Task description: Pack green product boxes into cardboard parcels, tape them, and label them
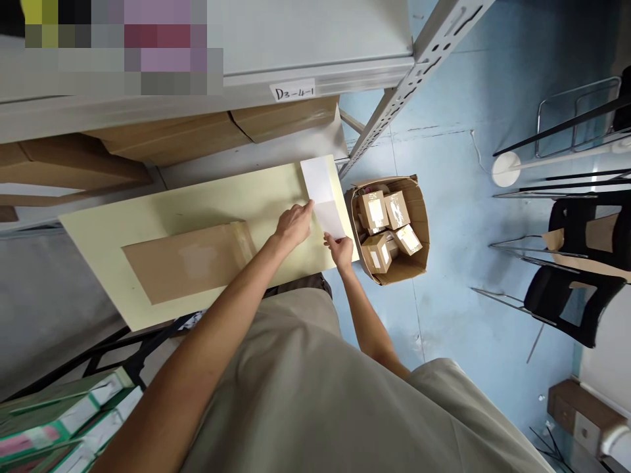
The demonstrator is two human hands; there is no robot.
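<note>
My right hand [341, 251] pinched the white paper [324, 196] by its near end, and my left hand [294, 225] rested against its side, likely keeping it flat on the tabletop [108, 230]; whether the left fingers also gripped, I couldn't tell. A flat carton [185, 264] lay leftward; beyond, an open box [419, 203] kept smaller boxes [397, 209] together.

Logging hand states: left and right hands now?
Left hand: partly curled, index finger at the edge of a white rectangular paper sheet; grip unclear.
Right hand: curled at the sheet's near end; pinch unclear.
</note>
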